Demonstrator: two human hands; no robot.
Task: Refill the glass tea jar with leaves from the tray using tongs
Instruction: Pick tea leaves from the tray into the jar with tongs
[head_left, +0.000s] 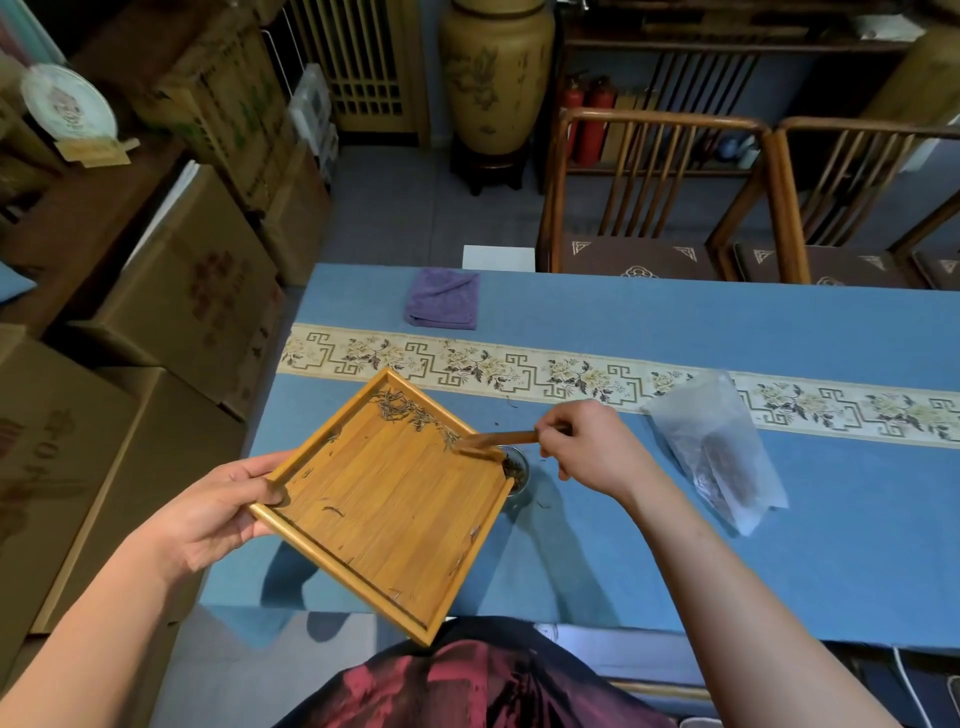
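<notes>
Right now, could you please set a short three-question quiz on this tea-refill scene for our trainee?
1. True or false: the bamboo tray lies flat on the blue table.
2. Which hand holds the wooden tongs? A) left B) right C) neither
3. Fill in: the purple cloth lies on the ___ side of the patterned runner from the person.

Key:
1. False: the left hand holds it up, tilted, its corner over the glass jar.
2. B: the right hand pinches them, tips at the leaves by the tray's rim.
3. Far.
</notes>
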